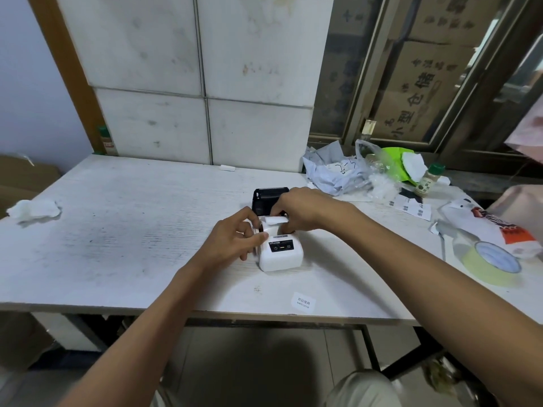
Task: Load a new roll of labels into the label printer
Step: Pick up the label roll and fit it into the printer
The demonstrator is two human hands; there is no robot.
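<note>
A small white label printer [280, 254] stands near the middle of the white table [132, 218], its black lid [269, 198] swung open towards the back. A white label roll [271, 226] sits at the printer's open top, with a loose end of label folded over it. My left hand [235, 240] grips the roll from its left side. My right hand [296, 208] pinches the loose label end from above and behind. Most of the open compartment is hidden by my fingers.
A crumpled tissue [33, 211] lies at the table's left. Right of the printer are plastic bags [340, 168], a small green-capped bottle [429, 179], printed labels [411, 207] and a yellow tape roll [493, 264]. A "welcome" sticker [304, 302] lies near the front edge.
</note>
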